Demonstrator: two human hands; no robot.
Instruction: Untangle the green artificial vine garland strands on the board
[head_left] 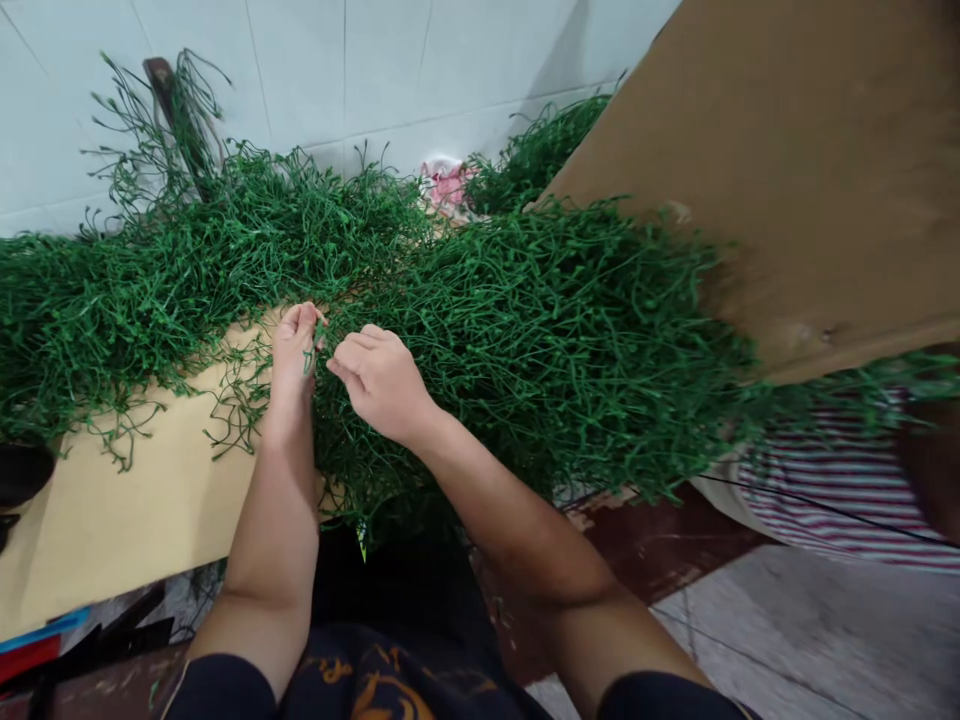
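Note:
A big heap of thin green plastic stems covers a tan board in front of me. My left hand is closed in a pinch on a short green stem piece at the near edge of the heap. Right beside it, my right hand is curled with fingers pressed together on thin green stems; the two hands nearly touch. Both forearms reach out from my lap.
A large brown cardboard sheet leans in at the right. Below it a person in a striped shirt sits. A white tiled wall stands behind the heap. A pink-white cloth lies at the back. Dark objects sit at left.

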